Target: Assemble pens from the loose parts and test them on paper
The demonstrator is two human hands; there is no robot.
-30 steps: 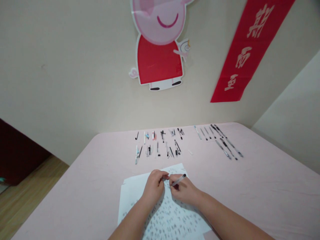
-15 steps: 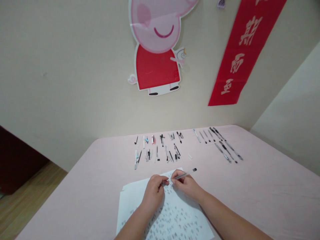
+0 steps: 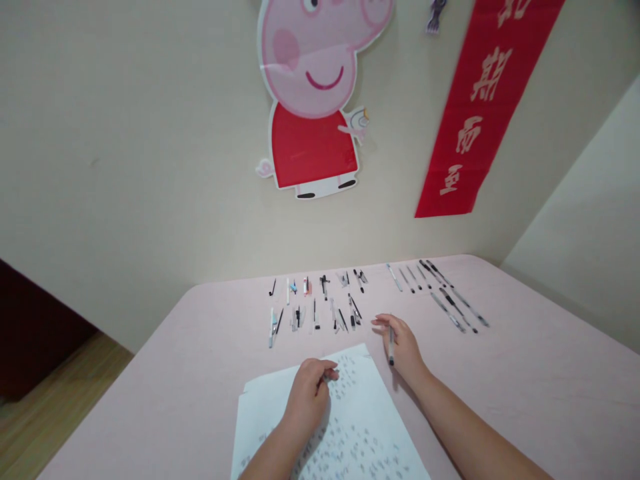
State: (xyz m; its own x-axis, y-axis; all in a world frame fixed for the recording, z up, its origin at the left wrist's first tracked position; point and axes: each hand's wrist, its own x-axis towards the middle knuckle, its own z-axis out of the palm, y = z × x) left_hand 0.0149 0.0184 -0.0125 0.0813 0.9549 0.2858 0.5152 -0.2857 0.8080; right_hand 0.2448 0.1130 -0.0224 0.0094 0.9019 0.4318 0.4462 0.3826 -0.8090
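Observation:
My right hand (image 3: 403, 347) is over the pink cloth, just right of the paper. A clear pen (image 3: 391, 348) with a dark end is tucked in it, its dark end pointing toward me. The thumb and fingertips reach forward to the cloth; whether they touch anything small there is hidden. My left hand (image 3: 309, 390) rests on the upper part of a white sheet (image 3: 265, 400) covered with small handwritten marks. Its fingers are curled together, and I cannot make out whether something small is between them.
Beyond the paper lie two rows of pen parts (image 3: 323, 287), with caps, refills and barrels in small groups. Several whole-looking pens (image 3: 455, 303) lie at the back right. The table (image 3: 165, 373) meets a wall bearing a pig cutout (image 3: 315, 147) and a red banner (image 3: 463, 133).
My right hand has left the paper and moved right and forward, turning the pen's dark end toward me. A small pale piece on the cloth no longer shows. My left hand stays on the sheet.

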